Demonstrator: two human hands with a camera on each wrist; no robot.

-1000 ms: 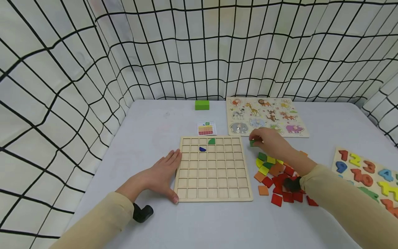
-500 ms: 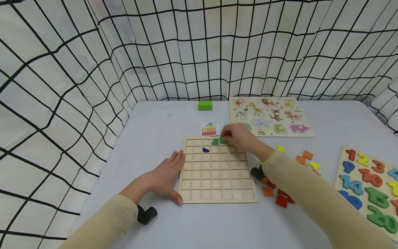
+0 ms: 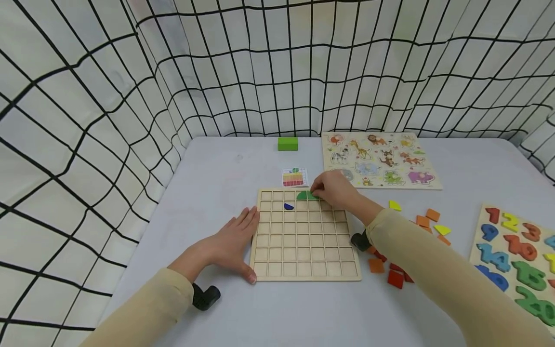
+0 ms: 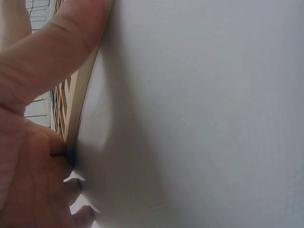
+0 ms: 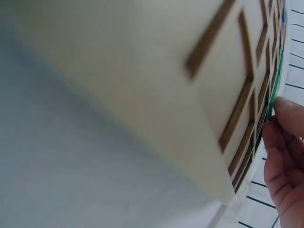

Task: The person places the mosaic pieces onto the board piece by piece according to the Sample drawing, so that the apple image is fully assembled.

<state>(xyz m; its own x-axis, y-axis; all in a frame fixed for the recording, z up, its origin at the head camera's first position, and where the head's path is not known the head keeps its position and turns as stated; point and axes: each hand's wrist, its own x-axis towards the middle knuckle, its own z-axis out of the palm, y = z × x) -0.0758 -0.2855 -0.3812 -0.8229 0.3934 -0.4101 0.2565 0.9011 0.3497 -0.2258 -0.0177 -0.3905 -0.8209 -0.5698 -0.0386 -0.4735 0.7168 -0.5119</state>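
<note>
A wooden grid board [image 3: 305, 278] lies on the table. My left hand [image 3: 227, 246] rests along its left edge with fingers spread; the left wrist view shows the thumb [image 4: 61, 42] against the board's side. My right hand [image 3: 336, 189] is over the top row, pinching a green tile [image 5: 277, 83] between thumb and fingertips. Beside that tile, a green quarter-round piece [image 3: 301, 195] sits in a top-row cell. A dark blue rounded piece [image 3: 288, 206] lies one row lower, to the left. The fingers partly hide the pinched tile.
Behind the board are a small pattern card [image 3: 294, 177] and a green block [image 3: 288, 144]. An animal puzzle [image 3: 377, 159] lies at the back right, a number puzzle [image 3: 511, 246] at far right. Red, orange [image 3: 376, 265] and yellow tiles lie partly under the right forearm. Black netting surrounds the table.
My right hand has carried the green tile left from beside the board to the top row, next to the green quarter-round piece. My left hand stays at the board's left edge.
</note>
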